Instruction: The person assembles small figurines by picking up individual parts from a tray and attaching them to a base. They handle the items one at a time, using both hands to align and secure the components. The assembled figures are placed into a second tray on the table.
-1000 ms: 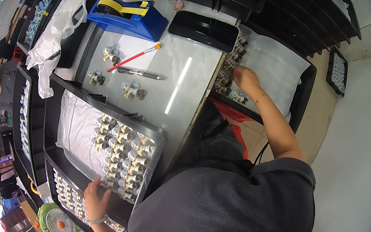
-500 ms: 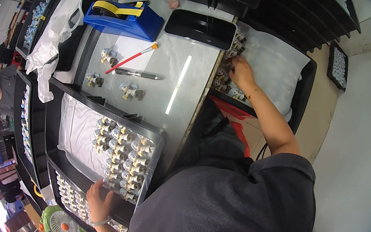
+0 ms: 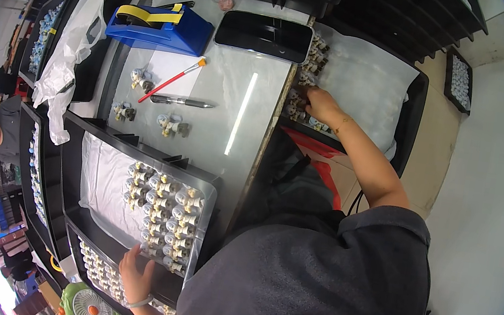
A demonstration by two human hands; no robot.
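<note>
My right hand (image 3: 323, 106) reaches into the black tray (image 3: 414, 109) on the right. Its fingers are closed at a small figurine at the tray's left side; the fingertips partly hide it. Several small figurines (image 3: 315, 55) stand in a column there, beside a white sheet (image 3: 367, 70). My left hand (image 3: 136, 275) holds nothing and lies with fingers apart at the near edge of another tray (image 3: 215, 201). Rows of white-and-grey figurines (image 3: 181, 218) fill that tray's right part, and a white cloth (image 3: 104, 175) lines its left part.
On the grey tabletop lie a blue tape dispenser (image 3: 179, 31), a black phone (image 3: 264, 36), a red brush (image 3: 171, 80), a pen (image 3: 179, 101) and a few loose figurines (image 3: 171, 125). A green fan (image 3: 90, 309) stands at lower left. Black trays (image 3: 406, 24) are stacked at the far right.
My right hand has moved slightly left and nearer within the right tray, its fingers now at a figurine nearer the tray's front. My left hand stays almost in place.
</note>
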